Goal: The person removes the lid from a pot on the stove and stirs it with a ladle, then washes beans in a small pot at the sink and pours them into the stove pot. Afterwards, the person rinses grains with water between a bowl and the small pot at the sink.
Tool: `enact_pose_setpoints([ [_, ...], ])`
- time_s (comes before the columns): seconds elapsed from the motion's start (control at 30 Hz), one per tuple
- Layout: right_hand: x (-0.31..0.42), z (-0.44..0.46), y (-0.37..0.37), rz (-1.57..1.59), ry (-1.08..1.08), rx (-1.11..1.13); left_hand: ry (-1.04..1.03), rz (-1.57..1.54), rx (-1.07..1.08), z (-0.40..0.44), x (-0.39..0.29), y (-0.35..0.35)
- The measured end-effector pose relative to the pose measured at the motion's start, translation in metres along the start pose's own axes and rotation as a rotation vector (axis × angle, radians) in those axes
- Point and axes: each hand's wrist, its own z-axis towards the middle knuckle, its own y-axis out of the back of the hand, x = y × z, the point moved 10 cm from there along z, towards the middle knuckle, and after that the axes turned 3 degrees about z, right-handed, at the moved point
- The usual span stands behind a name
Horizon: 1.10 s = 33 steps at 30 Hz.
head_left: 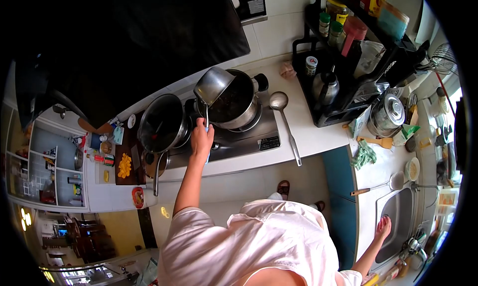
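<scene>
My left hand (202, 140) is wrapped round the handle of a small steel saucepan (214, 85), which is tilted over the rim of a large steel pot (239, 118). Dark contents show inside the large pot, on the right side of the stove (264, 131). What is in the saucepan is hidden from this side. Far to the right, my right hand (383, 228) hangs over the edge of the sink (396, 204), its fingers loosely apart and nothing seen in them.
A dark wok (162, 129) sits left of the pot, its handle pointing toward me. On the right lies a steel ladle (287, 119), near a black rack (323, 117) of bottles. Orange pieces (124, 165) lie on a board at left. Further right are a green cloth (364, 155) and a spatula (396, 180).
</scene>
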Motion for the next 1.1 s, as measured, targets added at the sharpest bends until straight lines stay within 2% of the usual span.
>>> enact_pose_setpoints([
  [0.13, 0.003, 0.000, 0.007, -0.073, 0.010, -0.033, -0.017, 0.061, -0.065, -0.001, 0.001, 0.000],
  [0.17, 0.005, -0.001, 0.011, -0.190, 0.031, -0.075, -0.023, 0.067, -0.088, -0.001, 0.003, -0.002],
  [0.23, 0.026, -0.033, -0.003, -0.422, 0.075, -0.171, 0.098, -0.172, -0.073, 0.000, 0.044, -0.032],
  [0.27, 0.027, -0.022, -0.003, -0.432, 0.156, -0.072, 0.153, -0.300, -0.055, 0.001, 0.057, -0.047],
  [0.3, 0.033, -0.002, -0.003, -0.491, 0.368, 0.022, 0.280, -0.704, 0.021, -0.004, 0.053, -0.053],
  [0.33, 0.035, 0.008, 0.000, -0.576, 0.489, 0.080, 0.414, -1.110, 0.125, -0.013, 0.034, -0.057],
  [0.37, 0.051, -0.005, -0.008, -0.881, 0.595, 0.047, 0.485, -1.206, 0.172, -0.016, 0.022, -0.059],
  [0.43, 0.064, -0.029, -0.009, -0.950, 0.526, -0.111, 0.600, -1.336, 0.184, -0.027, 0.005, -0.064],
  [0.47, 0.071, -0.036, -0.009, -0.877, 0.608, -0.135, 0.669, -1.308, 0.136, -0.035, 0.002, -0.068],
  [0.5, 0.081, -0.044, -0.015, -0.846, 0.626, -0.148, 0.599, -1.409, 0.263, -0.041, -0.009, -0.079],
  [0.53, 0.085, -0.041, -0.011, -0.782, 0.622, -0.171, 0.529, -1.503, 0.379, -0.050, -0.024, -0.086],
  [0.6, 0.080, -0.018, 0.003, -0.525, 0.612, -0.143, 0.395, -1.464, 0.495, -0.074, -0.083, -0.075],
  [0.67, 0.086, -0.009, 0.001, -0.568, 0.592, -0.200, 0.380, -1.439, 0.612, -0.101, -0.117, -0.088],
  [0.73, 0.091, -0.003, -0.007, -0.594, 0.527, -0.210, 0.258, -1.443, 0.805, -0.131, -0.171, -0.094],
  [0.8, 0.085, 0.015, -0.016, -0.550, 0.354, -0.144, 0.215, -1.441, 0.974, -0.166, -0.227, -0.108],
  [0.87, 0.074, 0.044, -0.022, -0.383, 0.251, -0.073, 0.251, -1.411, 1.183, -0.201, -0.281, -0.133],
  [0.93, 0.082, 0.058, -0.036, -0.351, 0.207, -0.045, 0.237, -1.393, 1.362, -0.235, -0.335, -0.166],
  [1.1, 0.095, 0.129, -0.059, -0.210, 0.130, -0.008, 0.399, -1.385, 1.682, -0.304, -0.440, -0.261],
])
